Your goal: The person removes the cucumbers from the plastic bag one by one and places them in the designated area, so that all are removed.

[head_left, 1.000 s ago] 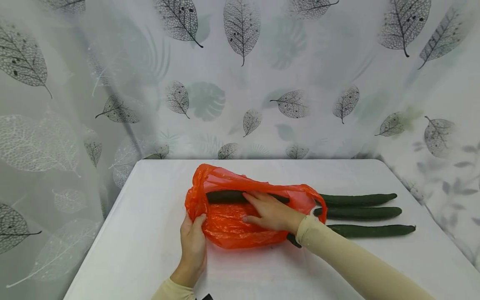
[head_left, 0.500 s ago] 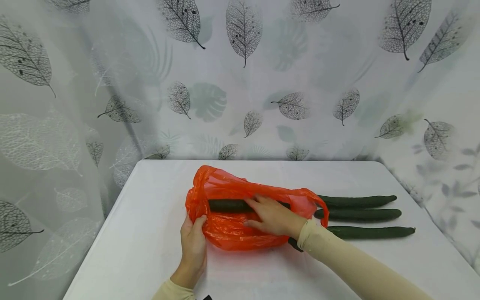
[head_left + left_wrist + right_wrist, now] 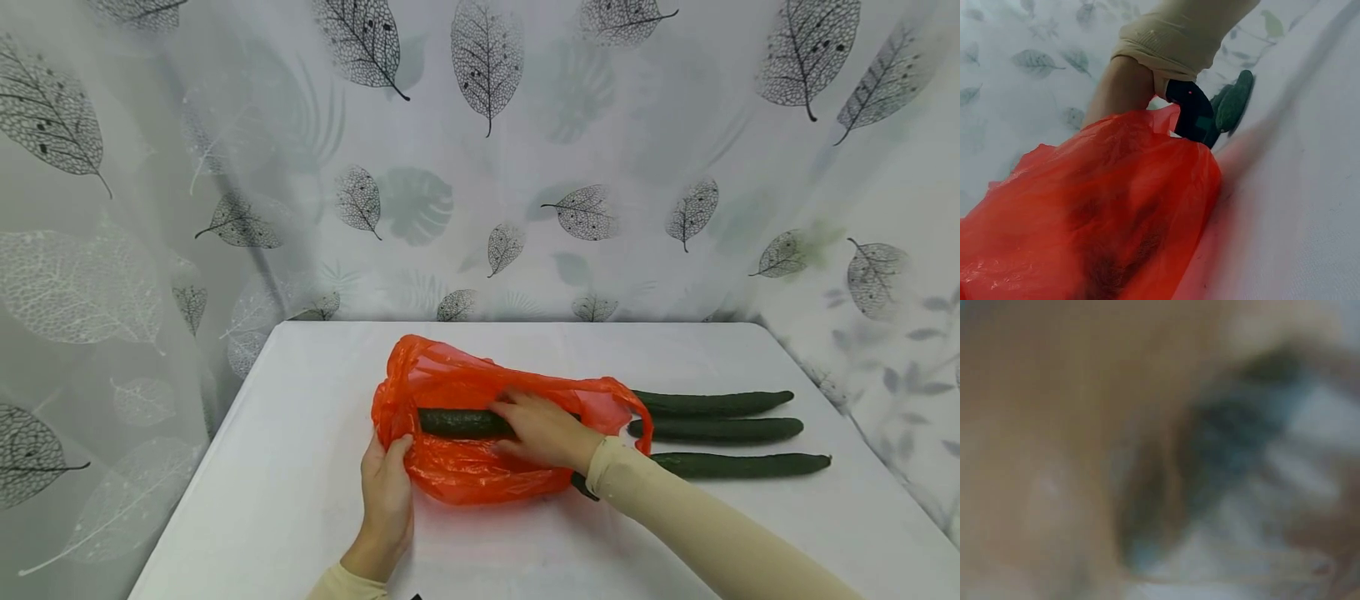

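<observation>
An orange-red plastic bag [image 3: 480,487] lies on its side, its mouth spread toward the right. My left hand [image 3: 387,492] grips the bag's left end, thumb in front. Inside the bag lies a long dark green cucumber [image 3: 457,423]. My right hand [image 3: 543,432] reaches in and holds this cucumber near its middle, fingers over the far side and thumb on the near side. In the left wrist view the bag [image 3: 1116,200] hides most of the right hand. The right wrist view is too blurred to read.
Three more cucumbers lie side by side right of the bag: a far one [image 3: 712,403], a middle one [image 3: 731,430] and a near one [image 3: 757,465]. They rest on a white table [image 3: 247,500]. A leaf-patterned curtain [image 3: 480,167] hangs behind and along the sides.
The cucumber in the bag has shifted toward me, away from the bag's far wall, with my right hand's fingers curling further over it. My left hand keeps its grip.
</observation>
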Motion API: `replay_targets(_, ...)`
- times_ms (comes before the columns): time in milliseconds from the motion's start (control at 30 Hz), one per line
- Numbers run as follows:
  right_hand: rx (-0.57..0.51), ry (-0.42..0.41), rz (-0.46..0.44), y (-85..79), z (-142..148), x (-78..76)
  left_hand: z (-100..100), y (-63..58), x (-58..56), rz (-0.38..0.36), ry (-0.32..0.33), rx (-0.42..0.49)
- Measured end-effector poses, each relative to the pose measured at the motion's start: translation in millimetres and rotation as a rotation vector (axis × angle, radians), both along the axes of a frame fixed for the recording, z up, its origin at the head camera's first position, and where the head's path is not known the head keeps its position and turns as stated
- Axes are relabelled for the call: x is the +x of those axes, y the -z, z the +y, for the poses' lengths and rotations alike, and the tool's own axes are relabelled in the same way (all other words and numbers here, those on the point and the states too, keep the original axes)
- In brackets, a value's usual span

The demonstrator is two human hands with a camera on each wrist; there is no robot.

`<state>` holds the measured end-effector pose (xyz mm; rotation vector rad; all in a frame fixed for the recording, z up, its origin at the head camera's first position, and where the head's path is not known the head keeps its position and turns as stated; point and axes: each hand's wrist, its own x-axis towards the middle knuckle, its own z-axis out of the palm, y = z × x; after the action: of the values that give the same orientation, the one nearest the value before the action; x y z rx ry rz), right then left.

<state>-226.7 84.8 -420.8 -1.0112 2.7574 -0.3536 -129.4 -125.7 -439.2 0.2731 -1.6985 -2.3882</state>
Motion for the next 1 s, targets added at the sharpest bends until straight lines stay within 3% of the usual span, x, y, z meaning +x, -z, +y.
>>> replay_targets(600,-0.017,0.002,0.118,16.2,1,3.0,1,2.8,2.5,-0.003,-0.011,0.026)
replay_targets(800,-0.041,0.024,0.088,15.5,6,6.9,1,1.9,3.0,0.002,-0.026,0.022)
replay_targets(1000,-0.096,0.038,-0.026,8.4,15,8.0,-1,-1.4,2.1,0.049,-0.062,0.033)
